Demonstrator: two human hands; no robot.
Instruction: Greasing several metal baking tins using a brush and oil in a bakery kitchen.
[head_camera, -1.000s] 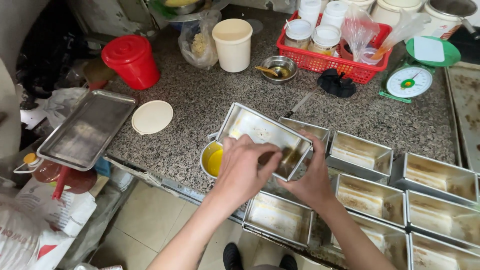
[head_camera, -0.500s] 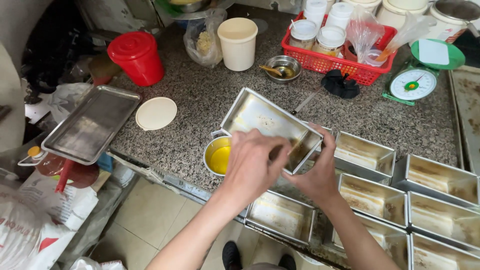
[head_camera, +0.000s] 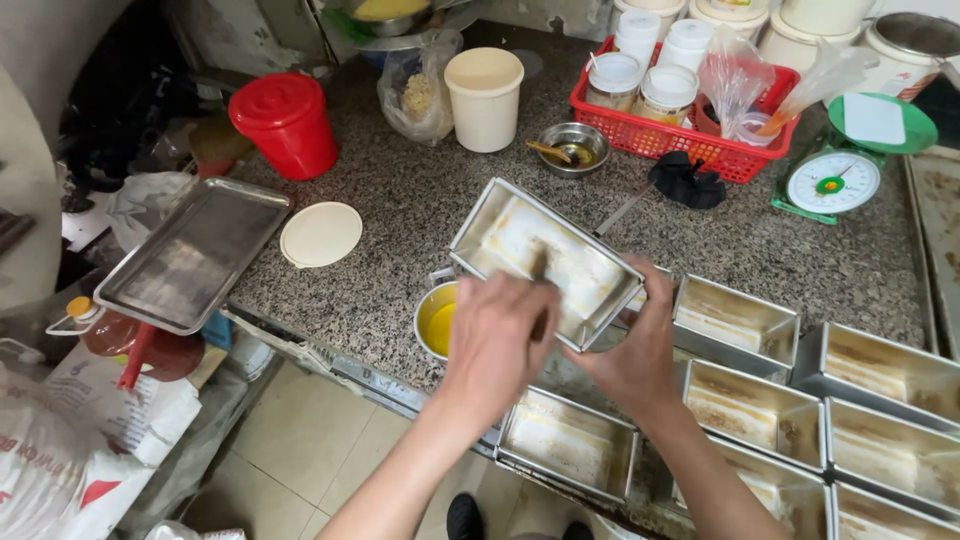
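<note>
I saw the granite table (head_camera: 400, 230) crowded with metal loaf tins. One loaf tin (head_camera: 545, 260) was tilted up over the table's front edge, right hand (head_camera: 640, 355) clamped on its near end wall, fingers wrapped tight. Left hand (head_camera: 495, 340) was closed around a small brush (head_camera: 540, 268) inside the tin. I judged the tin stiff, light and greasy-slick; grip the rim. A bowl of yellow oil (head_camera: 438, 322) sat beside it.
</note>
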